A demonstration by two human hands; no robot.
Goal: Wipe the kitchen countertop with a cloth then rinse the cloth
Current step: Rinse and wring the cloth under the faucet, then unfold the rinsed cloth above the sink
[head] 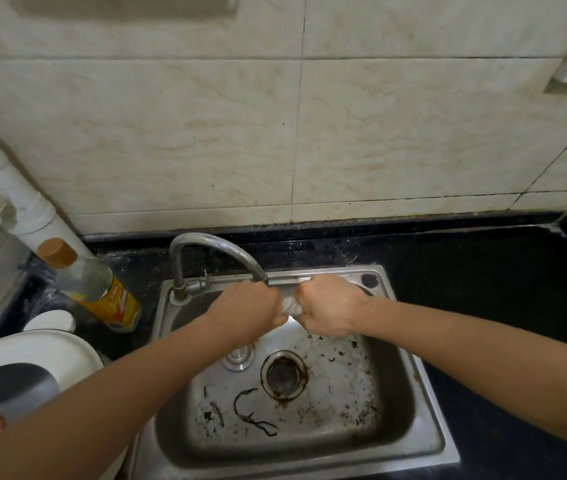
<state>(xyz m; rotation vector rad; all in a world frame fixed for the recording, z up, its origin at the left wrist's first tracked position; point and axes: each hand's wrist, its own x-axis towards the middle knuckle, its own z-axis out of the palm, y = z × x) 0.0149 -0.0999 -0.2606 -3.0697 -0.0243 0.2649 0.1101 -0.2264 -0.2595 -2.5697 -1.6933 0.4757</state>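
Note:
Over the steel sink [427, 424], just below the tap's spout, both hands hold a small pale cloth [291, 305]. My left hand [245, 308] grips its left end and my right hand [329, 306] grips its right end, fists close together. Only a short bunched piece of cloth shows between them; the ends are hidden inside the fists. The curved metal tap [206, 247] arches from the sink's back left corner to just above my left hand. The black countertop [483, 271] surrounds the sink.
A clear bottle with a brown cap and yellow label [91, 285] stands left of the sink. A white appliance with a grey lid [32, 362] sits at the lower left. The sink floor holds dark debris, a drain [284, 374] and a metal plug [238, 356]. Tiled wall behind.

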